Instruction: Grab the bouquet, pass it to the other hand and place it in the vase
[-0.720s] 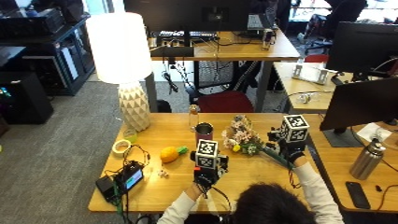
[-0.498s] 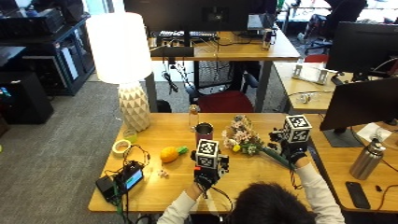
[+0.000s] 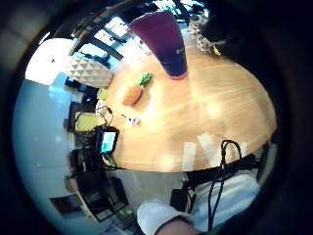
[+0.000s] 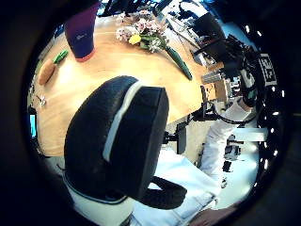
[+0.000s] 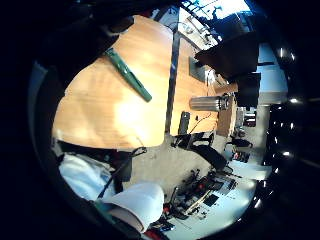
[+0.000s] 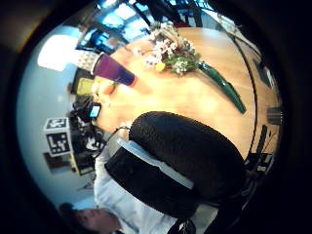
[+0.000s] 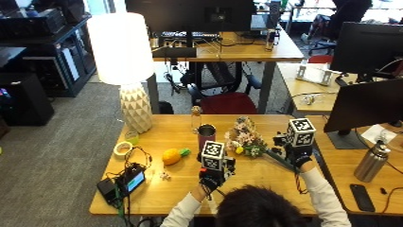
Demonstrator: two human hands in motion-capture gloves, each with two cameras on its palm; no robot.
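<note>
Outside view: person seated at a wooden table, head at the lower edge of the frame, both gloved hands raised over the tabletop. The bouquet lies flat on the table at centre right — pale pink and white blooms with one yellow flower pointing toward the upper centre, green wrapped stems running diagonally toward the lower right. The right hand hovers at the stem end; whether its fingers touch or close on the stems cannot be told from any view. The right palm views show the stems lying on bare wood below the palm. The left hand sits at lower centre, apart from the bouquet; its finger posture cannot be told either. The vase — a dark purple tumbler — stands upright just left of the blooms, holding nothing. Left of it lies an orange toy carrot, and further to the lower left a small screen device with cables. A white lamp stands at the table's upper-left corner.
</note>
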